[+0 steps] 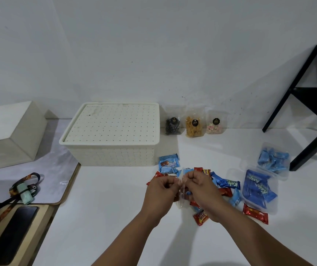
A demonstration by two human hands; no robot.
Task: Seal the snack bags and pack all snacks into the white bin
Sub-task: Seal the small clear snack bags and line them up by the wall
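Clear plastic makes up the small snack bag (pixel 182 191) that the person holds up over the white table (pixel 106 208). The left hand (pixel 161 189) and the right hand (pixel 201 187) both pinch the top edge of the bag, with fingers pressed together on it, one hand on each side. The bag hangs down between the hands.

Under and around the hands lies a pile of loose snacks (pixel 224 186) in red and blue wrappers. One red snack (pixel 255 213) lies a little apart, on the right. Just beside it are two more clear bags filled with blue snacks, a near one (pixel 258 191) and a far one (pixel 273 159).

The white bin (pixel 111 137) sits behind the pile, to the left, with its dotted lid on. Right of the bin, three small bags (pixel 194 125) stand in a row against the wall.

A black phone (pixel 12 233) and a strap (pixel 23 187) lie at the far left.
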